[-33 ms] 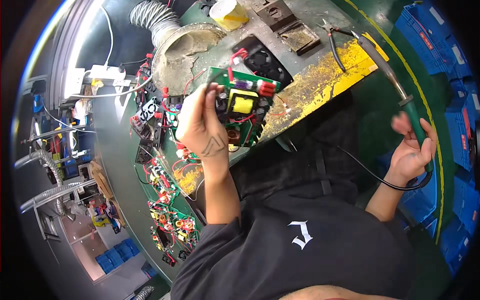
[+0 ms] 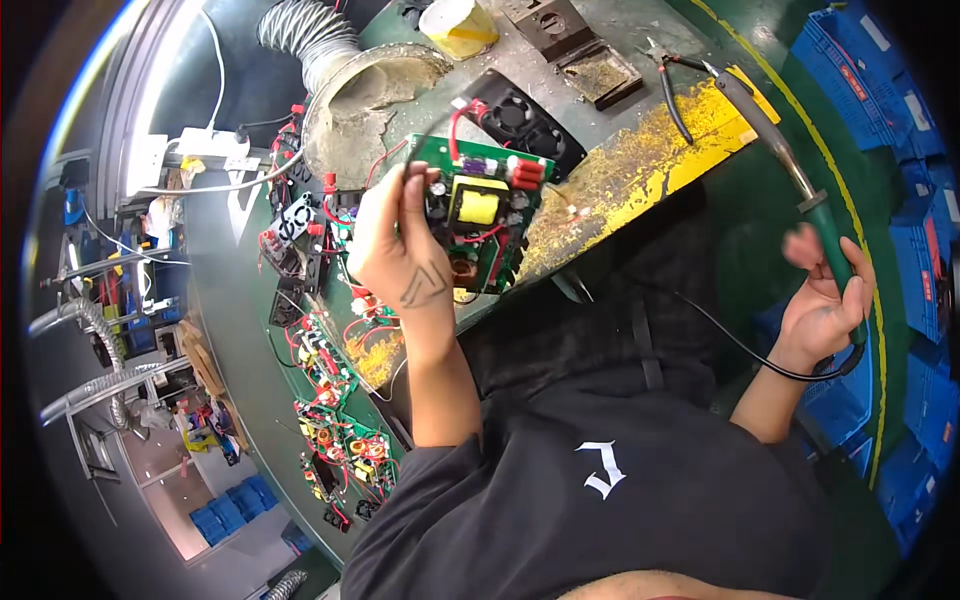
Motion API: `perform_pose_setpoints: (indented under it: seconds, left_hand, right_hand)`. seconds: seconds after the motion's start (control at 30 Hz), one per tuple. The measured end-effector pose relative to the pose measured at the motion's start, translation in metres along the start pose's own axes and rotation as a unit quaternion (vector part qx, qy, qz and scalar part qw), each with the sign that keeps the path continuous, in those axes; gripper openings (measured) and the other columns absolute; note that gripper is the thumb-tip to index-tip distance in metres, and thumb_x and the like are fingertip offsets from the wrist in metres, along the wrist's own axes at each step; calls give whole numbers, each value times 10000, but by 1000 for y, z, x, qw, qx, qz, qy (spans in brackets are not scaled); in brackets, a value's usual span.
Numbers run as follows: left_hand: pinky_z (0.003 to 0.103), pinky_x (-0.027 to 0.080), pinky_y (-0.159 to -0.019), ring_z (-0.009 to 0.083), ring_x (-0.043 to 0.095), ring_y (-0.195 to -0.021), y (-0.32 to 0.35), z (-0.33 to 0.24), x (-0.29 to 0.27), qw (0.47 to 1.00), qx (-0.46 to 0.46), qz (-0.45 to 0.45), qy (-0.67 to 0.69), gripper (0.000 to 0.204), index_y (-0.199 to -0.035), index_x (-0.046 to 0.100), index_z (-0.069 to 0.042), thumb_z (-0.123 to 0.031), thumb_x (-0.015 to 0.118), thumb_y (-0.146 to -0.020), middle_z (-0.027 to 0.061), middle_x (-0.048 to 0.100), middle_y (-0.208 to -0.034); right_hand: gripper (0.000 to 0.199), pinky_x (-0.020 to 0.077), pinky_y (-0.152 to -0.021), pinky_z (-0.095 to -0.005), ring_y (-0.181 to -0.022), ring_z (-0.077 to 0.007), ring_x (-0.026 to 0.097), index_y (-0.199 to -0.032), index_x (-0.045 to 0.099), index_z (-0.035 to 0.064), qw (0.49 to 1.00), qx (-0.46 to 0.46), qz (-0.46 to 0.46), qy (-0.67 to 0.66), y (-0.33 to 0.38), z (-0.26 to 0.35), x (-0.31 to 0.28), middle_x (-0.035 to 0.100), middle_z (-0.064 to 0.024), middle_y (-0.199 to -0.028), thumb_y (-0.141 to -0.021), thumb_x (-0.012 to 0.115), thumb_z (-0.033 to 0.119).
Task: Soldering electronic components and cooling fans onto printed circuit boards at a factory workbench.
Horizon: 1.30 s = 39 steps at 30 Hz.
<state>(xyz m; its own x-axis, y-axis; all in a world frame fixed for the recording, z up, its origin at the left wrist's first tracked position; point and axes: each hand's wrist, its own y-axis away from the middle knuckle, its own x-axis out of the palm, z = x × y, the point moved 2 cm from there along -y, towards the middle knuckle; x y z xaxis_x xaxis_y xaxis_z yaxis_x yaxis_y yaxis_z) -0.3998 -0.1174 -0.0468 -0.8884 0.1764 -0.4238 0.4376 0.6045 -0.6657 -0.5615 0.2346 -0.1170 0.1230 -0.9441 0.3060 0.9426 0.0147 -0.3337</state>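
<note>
My left hand (image 2: 392, 240) is closed on the left edge of a green circuit board (image 2: 512, 240), held up over the bench's front edge. A yellow-wrapped transformer (image 2: 478, 207) sits mid-board, with red parts (image 2: 527, 173) near its far right corner. A red wire with a white connector rises from the board's far side, and a dark lead runs by my fingers. Off to the right, my right hand (image 2: 822, 310) grips the green handle of a soldering iron (image 2: 832, 240). The iron's metal shaft points up and left, its tip over the bench corner, apart from the board.
Behind the board lies a black fan unit (image 2: 525, 118). Pliers (image 2: 672, 100), an open metal box (image 2: 598, 75) and a fume duct hood (image 2: 375, 75) stand farther back. Several wired boards (image 2: 345, 440) line the left. Blue crates (image 2: 915, 260) stand at right.
The board in my left hand has shifted slightly left, and its red wire with the white connector has swung left. My right hand and the soldering iron look unmoved.
</note>
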Motion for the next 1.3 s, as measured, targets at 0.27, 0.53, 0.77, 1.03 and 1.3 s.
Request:
perform_pose_setpoints:
  seconds: [0.27,0.53,0.77,1.03,1.3]
  left_hand:
    - [268,528,-742,164,712,-772,-25,56,-7,987,-99,108,-65,148,-1036,734,-11,-92,665,-933,107,749,-875]
    - [286,537,-725,203,721,-759,-27,49,6,978,-104,152,-102,174,-1030,729,-17,-137,705,-906,149,732,-888]
    - [255,514,-678,138,710,-752,-36,39,29,963,-18,227,-142,179,-1047,740,-29,-138,709,-908,104,744,-845]
    - [369,514,-914,282,682,-970,-40,41,43,949,13,251,-188,357,-1190,686,-81,-111,738,-838,107,718,-957]
    - [463,444,-994,400,541,-1175,-100,-19,101,787,271,552,-57,711,-1384,502,-57,-3,677,-698,211,579,-1268]
  right_hand:
    - [498,601,-806,-438,-896,-420,712,-1235,534,-71,999,22,46,15,-5,-12,15,647,-382,-1065,-1004,370,338]
    - [506,623,-749,-447,-860,-441,715,-1215,520,-98,998,25,45,32,-11,-21,31,648,-389,-1018,-995,356,326]
    - [497,606,-814,-445,-916,-436,708,-1238,510,-85,996,29,79,15,-16,-23,27,637,-394,-1079,-1016,362,334]
    - [499,608,-814,-445,-925,-443,705,-1240,507,-86,997,29,65,14,-14,-23,9,634,-400,-1080,-1012,357,332]
    - [500,611,-801,-430,-918,-431,709,-1232,509,-85,999,15,36,31,-10,-15,-2,638,-398,-1067,-1011,355,336]
